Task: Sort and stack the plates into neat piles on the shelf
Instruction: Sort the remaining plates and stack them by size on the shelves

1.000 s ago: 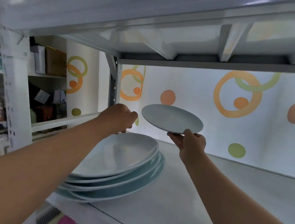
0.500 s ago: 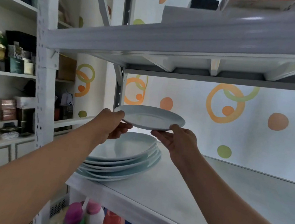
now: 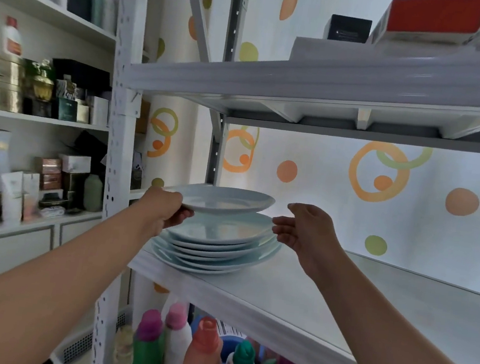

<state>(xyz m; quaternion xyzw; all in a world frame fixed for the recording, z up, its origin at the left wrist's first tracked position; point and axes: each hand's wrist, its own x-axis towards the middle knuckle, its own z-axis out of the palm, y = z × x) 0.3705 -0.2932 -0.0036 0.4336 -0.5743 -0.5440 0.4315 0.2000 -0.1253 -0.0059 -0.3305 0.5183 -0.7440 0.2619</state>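
Shelf point(image 3: 296, 281): left hand point(image 3: 161, 208) grips small plate point(image 3: 222, 199) above pile point(image 3: 216, 245).

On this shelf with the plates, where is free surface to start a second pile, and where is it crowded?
The shelf is bare from the right of the plate stack to the dotted back wall. The left end is crowded: the stack sits beside the upright post, with the left hand holding the small plate above it.

I count one small plate point(image 3: 221, 199) held level above one pile of larger plates point(image 3: 216, 246); roughly six rims show in that pile, though the exact number is unclear. Two hands point(image 3: 160, 207) are in view. At 6 o'clock, below the shelf point(image 3: 294, 295), I count about six coloured-cap bottles point(image 3: 201, 354).
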